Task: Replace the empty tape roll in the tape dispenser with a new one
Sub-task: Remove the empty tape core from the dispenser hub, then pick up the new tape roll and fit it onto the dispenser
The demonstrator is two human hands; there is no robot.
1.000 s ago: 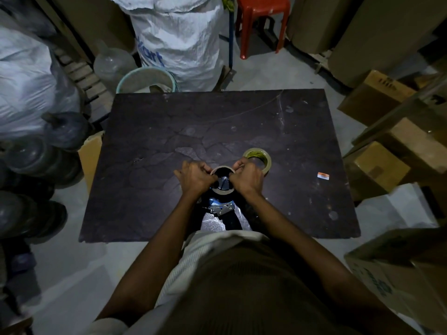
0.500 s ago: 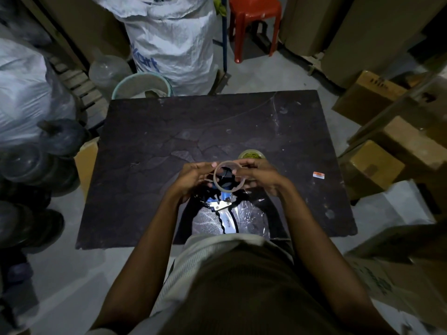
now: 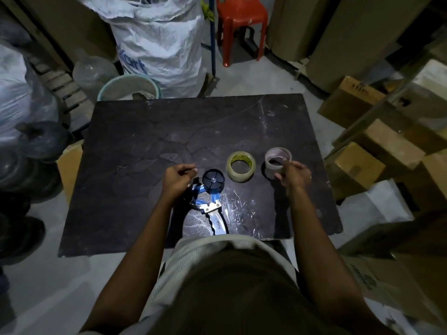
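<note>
The blue and black tape dispenser (image 3: 211, 192) lies on the dark table (image 3: 150, 146), its bare black hub facing up. My left hand (image 3: 177, 178) grips the dispenser's left side near the front. The new roll of clear tape (image 3: 240, 166) lies flat just right of the hub. Further right stands the empty cardboard core (image 3: 277, 160), held at its near rim by the fingers of my right hand (image 3: 294, 175) and resting on or just above the table.
A crumpled clear plastic sheet (image 3: 238, 206) lies under the dispenser handle. Cardboard boxes (image 3: 358, 165) crowd the right side. A white sack (image 3: 159, 42), a bucket (image 3: 129, 87) and a red chair (image 3: 242, 22) stand behind the table.
The empty core came off the dispenser hub. My right hand carried it right, past the new roll, while my left hand stayed on the dispenser.
</note>
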